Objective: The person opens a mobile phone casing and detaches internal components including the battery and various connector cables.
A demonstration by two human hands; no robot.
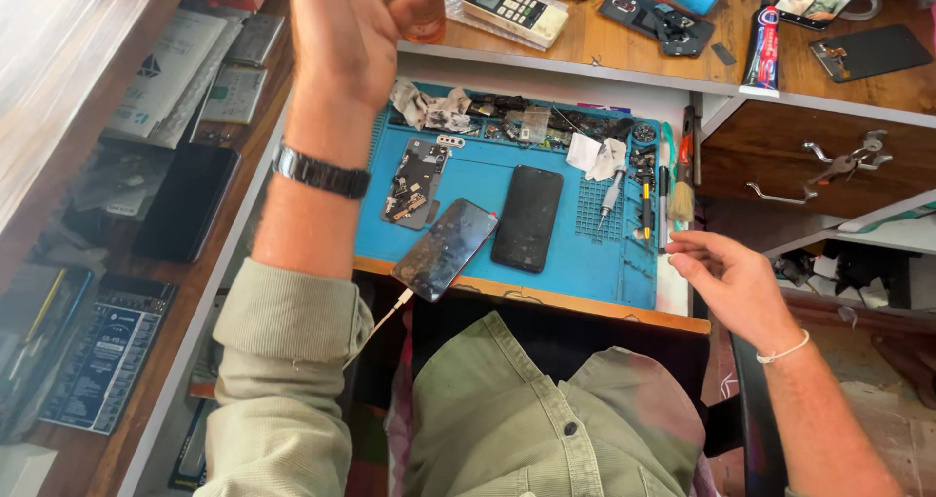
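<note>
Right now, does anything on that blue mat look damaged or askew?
Yes. The phone plugged into the white cable lies skewed, overhanging the mat's front edge, its glass apparently scuffed or cracked. The opened phone body shows bare internals.

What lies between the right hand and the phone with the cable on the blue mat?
Nothing visible blocks it. The right hand hovers off the blue mat's right edge; the cabled phone lies at its front edge, with bare mat between and a black phone just behind that line.

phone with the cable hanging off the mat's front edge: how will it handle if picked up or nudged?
The phone looks rigid and flat, with a glossy, likely slippery glass face. It overhangs the blue mat, so a nudge may tip it off. The white cable plugged into its lower end would probably tug when lifted.
</note>
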